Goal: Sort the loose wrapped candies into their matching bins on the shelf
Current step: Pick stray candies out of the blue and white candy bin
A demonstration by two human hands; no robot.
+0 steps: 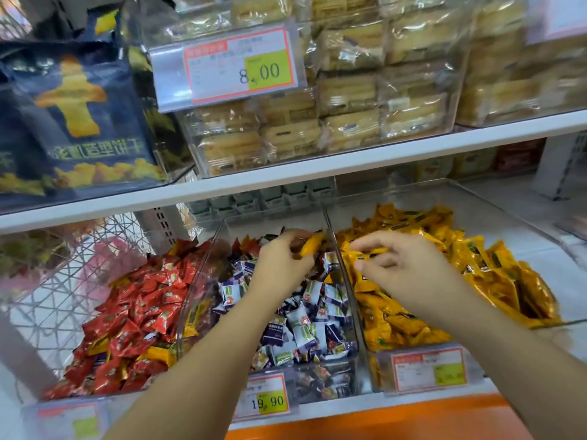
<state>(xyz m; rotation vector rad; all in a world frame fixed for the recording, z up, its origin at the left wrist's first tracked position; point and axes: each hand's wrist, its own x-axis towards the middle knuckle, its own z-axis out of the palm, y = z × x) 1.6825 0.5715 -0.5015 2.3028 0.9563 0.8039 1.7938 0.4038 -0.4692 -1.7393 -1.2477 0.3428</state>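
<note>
The left hand [282, 262] hovered over the far part of the middle clear plastic bin [352, 354], its fingers curled around a single yellow wrapped candy [313, 244] held just beside the bin's right wall. That thin clear wall [344, 281] stood between the two hands. The right hand [409, 265] was over the right clear plastic bin [476, 198], thumb and fingers pinching another yellow wrapper [370, 251] close to the same wall.

The middle bin was heaped with purple-and-white wrapped candies [305, 315]. The right bin held a pile of yellow wrapped candies [470, 274] that sloped towards its right edge, with bare bin floor showing at the far right. The left clear bin carried red wrapped candies [127, 312], and a few stray yellow wrapped pieces [162, 352] lay among them near its right wall.

A white shelf board [317, 166] ran across above the far edges of the bins, leaving open room over the piles where both hands worked. A price tag reading 19.90 [268, 398] hung on the near face of the middle bin, above an orange shelf edge strip [381, 417].
</note>
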